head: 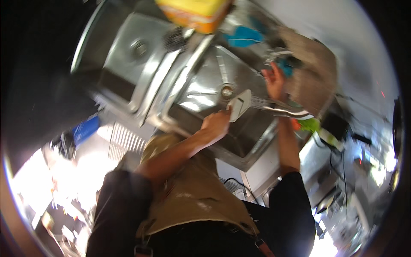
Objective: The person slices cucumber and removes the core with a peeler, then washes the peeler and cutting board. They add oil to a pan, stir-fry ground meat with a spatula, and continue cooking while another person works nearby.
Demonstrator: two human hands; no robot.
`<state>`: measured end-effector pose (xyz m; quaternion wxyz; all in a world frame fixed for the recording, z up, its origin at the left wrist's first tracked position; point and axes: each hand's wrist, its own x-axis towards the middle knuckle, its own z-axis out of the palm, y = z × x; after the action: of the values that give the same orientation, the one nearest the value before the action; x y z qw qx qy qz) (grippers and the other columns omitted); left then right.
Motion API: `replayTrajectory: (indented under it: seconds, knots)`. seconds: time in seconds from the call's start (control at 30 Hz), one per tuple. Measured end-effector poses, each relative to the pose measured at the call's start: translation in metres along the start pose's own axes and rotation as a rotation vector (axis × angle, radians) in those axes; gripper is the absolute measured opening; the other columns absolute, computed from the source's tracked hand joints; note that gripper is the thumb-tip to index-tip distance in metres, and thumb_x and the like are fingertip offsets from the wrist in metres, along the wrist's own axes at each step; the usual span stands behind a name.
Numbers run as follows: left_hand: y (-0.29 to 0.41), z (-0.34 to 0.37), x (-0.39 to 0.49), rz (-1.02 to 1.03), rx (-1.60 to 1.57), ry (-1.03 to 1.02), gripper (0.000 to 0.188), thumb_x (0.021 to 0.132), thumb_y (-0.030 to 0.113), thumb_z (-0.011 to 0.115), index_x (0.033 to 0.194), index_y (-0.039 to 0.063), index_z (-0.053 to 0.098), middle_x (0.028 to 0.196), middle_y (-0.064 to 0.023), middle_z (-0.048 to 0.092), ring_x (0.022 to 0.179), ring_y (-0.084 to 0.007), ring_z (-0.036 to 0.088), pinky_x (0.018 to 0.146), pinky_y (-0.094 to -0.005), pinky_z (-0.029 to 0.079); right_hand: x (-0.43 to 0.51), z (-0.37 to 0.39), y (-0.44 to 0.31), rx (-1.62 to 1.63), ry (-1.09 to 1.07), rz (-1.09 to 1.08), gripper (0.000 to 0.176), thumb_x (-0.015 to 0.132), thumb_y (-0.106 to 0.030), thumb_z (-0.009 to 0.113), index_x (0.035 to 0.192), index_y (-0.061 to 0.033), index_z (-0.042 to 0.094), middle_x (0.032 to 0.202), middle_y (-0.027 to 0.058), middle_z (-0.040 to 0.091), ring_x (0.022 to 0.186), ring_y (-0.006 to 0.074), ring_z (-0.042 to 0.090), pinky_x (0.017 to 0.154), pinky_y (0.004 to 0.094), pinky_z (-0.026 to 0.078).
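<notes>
Over the near edge of a stainless steel sink basin [221,77], my left hand [216,123] holds a flat, pale object [240,105], its exact kind unclear. At the basin's right side, my right hand [274,82] is raised with its fingers apart, close to a blurred teal item [285,67]. A curved metal faucet spout [290,110] crosses over my right forearm, and its ribbed end points toward the pale object. A round drain [227,91] shows in the basin floor. Whether my right fingers touch the teal item cannot be told.
A second steel basin [123,57] lies to the left. A yellow and orange package [196,14] and a blue cloth-like item [244,37] are at the back. A large brown item [313,70] stands right of the basin, with a bright green item [310,124] nearer me.
</notes>
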<state>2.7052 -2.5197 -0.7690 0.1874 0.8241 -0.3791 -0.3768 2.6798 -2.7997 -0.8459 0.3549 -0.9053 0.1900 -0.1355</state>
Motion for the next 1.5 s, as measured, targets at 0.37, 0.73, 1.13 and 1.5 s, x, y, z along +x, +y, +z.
replayTrajectory:
  seconds: [0.37,0.73,1.13,1.5]
  knots:
    - [-0.203,-0.241,-0.641,-0.07,0.147,0.083,0.068,0.09,0.01,0.059,0.152,-0.003,0.034,0.107,-0.0256,0.062,0.073,-0.0305,0.071,0.06,-0.0439,0.061,-0.215,0.005,-0.472,-0.589,-0.038,-0.546,0.026,0.097,-0.005,0.065,0.122,-0.0045,0.069,0.112,0.0152,0.073,0.096,0.028,0.072,0.082,0.0366,0.058]
    - [-0.567,-0.261,-1.388,0.042,-0.224,0.127,0.033,0.103,0.033,0.05,0.129,0.013,0.051,0.088,-0.0134,0.068,0.084,-0.0392,0.07,0.073,-0.0523,0.057,-0.803,0.304,-1.079,0.334,-0.022,0.823,0.027,0.095,-0.023,0.06,0.1,0.0019,0.071,0.096,0.0216,0.071,0.084,0.0398,0.067,0.078,0.054,0.054]
    - [-1.311,-0.356,-2.273,0.06,-0.903,0.441,0.028,0.089,0.005,0.055,0.116,0.0,0.056,0.069,-0.0127,0.065,0.06,-0.0258,0.07,0.055,-0.0404,0.056,-1.277,1.1,-2.111,0.663,-0.316,0.199,0.025,0.095,-0.012,0.07,0.118,-0.0012,0.065,0.103,0.0072,0.07,0.079,0.0122,0.065,0.061,0.0245,0.053]
    - [-1.809,-0.291,-3.106,-0.984,-0.53,1.407,0.039,0.092,0.034,0.073,0.095,-0.003,0.064,0.085,-0.0189,0.071,0.071,-0.0307,0.071,0.063,-0.0414,0.056,-1.467,1.59,-2.62,0.236,-1.108,-0.121,0.02,0.088,-0.01,0.078,0.106,-0.0021,0.072,0.084,0.0031,0.072,0.072,0.0083,0.065,0.066,0.0235,0.053]
